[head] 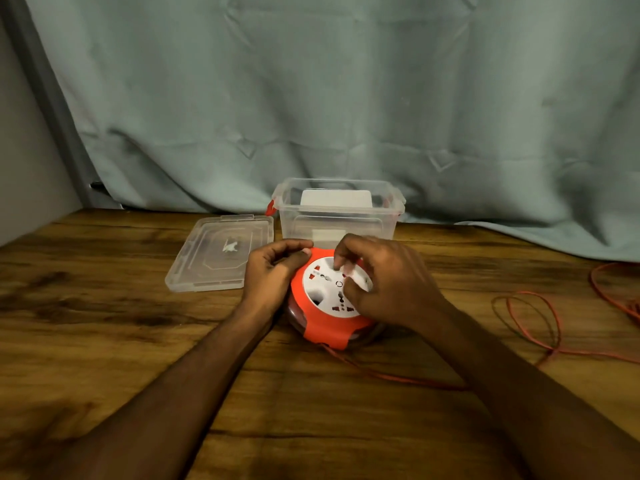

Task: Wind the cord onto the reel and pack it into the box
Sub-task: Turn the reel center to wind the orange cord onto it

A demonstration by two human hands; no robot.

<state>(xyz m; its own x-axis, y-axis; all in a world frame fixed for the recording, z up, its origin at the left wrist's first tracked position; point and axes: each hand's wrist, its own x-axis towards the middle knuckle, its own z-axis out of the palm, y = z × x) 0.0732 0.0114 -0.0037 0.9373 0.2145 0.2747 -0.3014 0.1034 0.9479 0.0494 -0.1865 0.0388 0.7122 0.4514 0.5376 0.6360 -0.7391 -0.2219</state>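
An orange cord reel (325,327) with a white socket face lies flat on the wooden table (104,306). My left hand (273,271) grips its left rim, thumb on the top edge. My right hand (384,282) pinches the small white winding handle on the socket face. A thin orange cord (398,377) runs from under the reel toward the right and lies in loose loops (530,323) on the table. Behind the reel stands the clear plastic box (337,216), open, with red side clips.
The box's clear lid (221,254) lies flat to the left of the box. A pale green cloth (346,98) hangs behind the table and spills onto its back right part. More cord loops lie at the far right edge (613,292).
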